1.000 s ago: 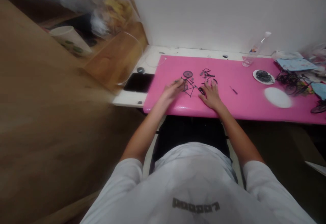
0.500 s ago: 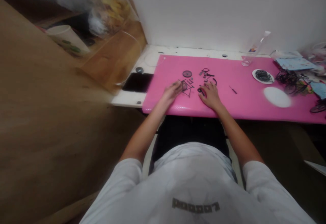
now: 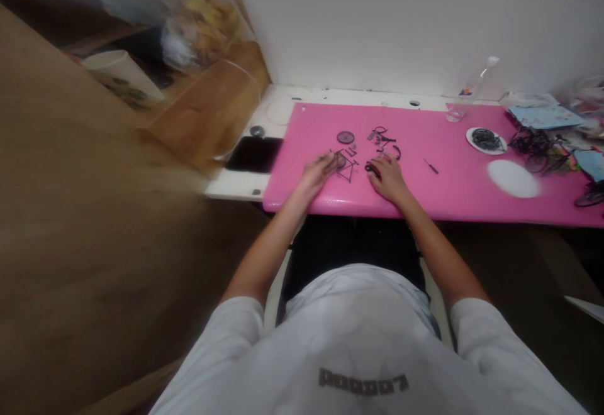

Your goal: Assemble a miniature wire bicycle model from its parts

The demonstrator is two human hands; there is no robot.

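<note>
My left hand (image 3: pixel 321 170) is closed at its fingertips around the edge of a small dark spoked wheel (image 3: pixel 340 161). That wheel overlaps a thin black miniature bicycle frame (image 3: pixel 350 175). Above them, a second small wheel (image 3: pixel 346 138) lies flat on the pink mat. My right hand (image 3: pixel 389 177) rests on the mat with its fingers apart, partly covering a small black part (image 3: pixel 370 167) near the thumb. Just beyond its fingers are a curved black piece (image 3: pixel 397 152) and several tiny black parts (image 3: pixel 379 135).
The pink mat (image 3: pixel 462 198) covers most of the table. To the right are a small screwdriver (image 3: pixel 431 166), a plate of black pieces (image 3: pixel 487 140), a white disc (image 3: pixel 513 178), a clear bottle (image 3: pixel 472 91) and a dark heap (image 3: pixel 533 149). A black phone-like slab (image 3: pixel 253 154) lies left.
The view has shifted very slightly. My right fingers have moved a little over the small parts; my left hand stays at the wheel.
</note>
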